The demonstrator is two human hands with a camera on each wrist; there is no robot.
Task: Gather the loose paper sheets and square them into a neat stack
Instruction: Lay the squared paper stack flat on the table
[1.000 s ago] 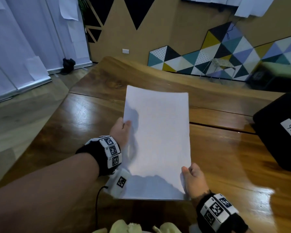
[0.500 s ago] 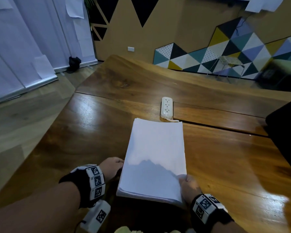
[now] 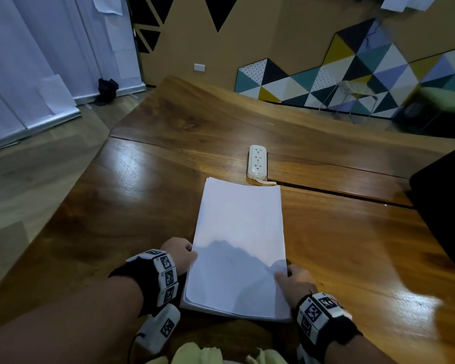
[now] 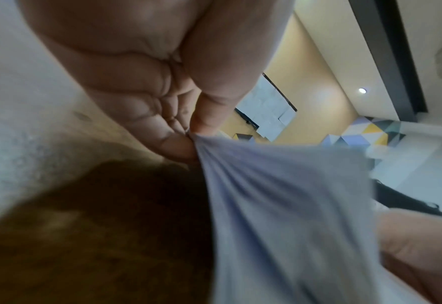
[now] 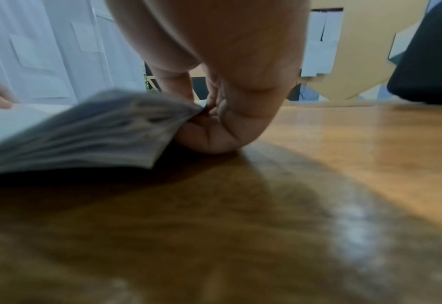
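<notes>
Item: paper stack (image 3: 241,245), on the tabletop (image 3: 116,206) just near of the power strip (image 3: 257,161), long axis running away from us. Our left hand (image 3: 180,254) and right hand (image 3: 294,282) each pinch a near corner, equally close; stack lies between grips.

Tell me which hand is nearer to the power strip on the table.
Right, though only slightly. The right hand grips the paper stack at its near right corner, on the power strip's side; the left hand grips the stack's left edge, farther across.
</notes>
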